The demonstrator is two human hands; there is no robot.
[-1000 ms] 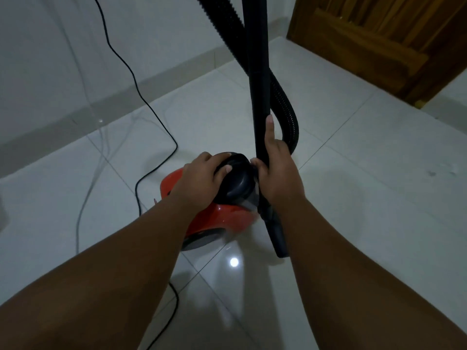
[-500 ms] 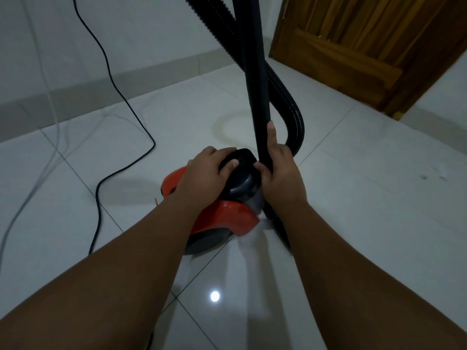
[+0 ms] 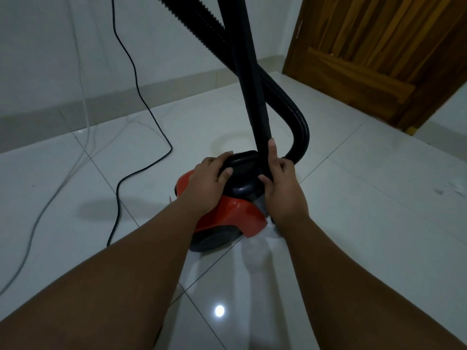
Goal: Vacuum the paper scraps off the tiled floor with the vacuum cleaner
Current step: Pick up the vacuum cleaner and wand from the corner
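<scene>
My left hand (image 3: 207,183) curls over the black top handle (image 3: 242,168) of the red vacuum cleaner (image 3: 235,213), which sits on the tiled floor (image 3: 353,223) directly before me, and my right hand (image 3: 280,188) wraps the rigid tube (image 3: 252,97) just beside it. For best results, I judge I should steady the body by the handle, then swing the tube toward what appear to be paper scraps (image 3: 452,189), well off to the right. No brand, label or writing is legible.

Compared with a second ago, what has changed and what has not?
The vacuum cleaner has shifted right across the tiles, away from the black cord; the wand now shows no lower tip. The left hand still grips the handle, the right hand the wand.
</scene>
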